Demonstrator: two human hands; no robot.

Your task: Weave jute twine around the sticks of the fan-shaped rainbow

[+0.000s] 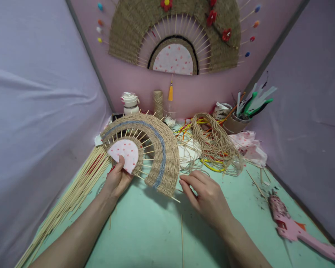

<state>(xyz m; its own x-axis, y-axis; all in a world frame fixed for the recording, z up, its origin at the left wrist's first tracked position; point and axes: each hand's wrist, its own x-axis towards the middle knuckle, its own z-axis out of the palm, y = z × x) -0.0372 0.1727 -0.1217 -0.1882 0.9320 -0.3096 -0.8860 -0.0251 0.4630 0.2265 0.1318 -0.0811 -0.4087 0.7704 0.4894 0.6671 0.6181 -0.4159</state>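
A half-round woven fan piece of tan twine with a blue band stands tilted above the green table. Wooden sticks radiate from its pink dotted centre. My left hand grips that centre from below, thumb on the front. My right hand is at the fan's lower right edge, fingers pinched together on a strand of twine by the last stick. A loose heap of tan twine lies behind my right hand.
A bundle of long wooden sticks lies along the left. A pink glue gun rests at the right. A cup of tools, a twine spool, a white bottle and dotted cloth sit behind. A finished fan hangs on the wall.
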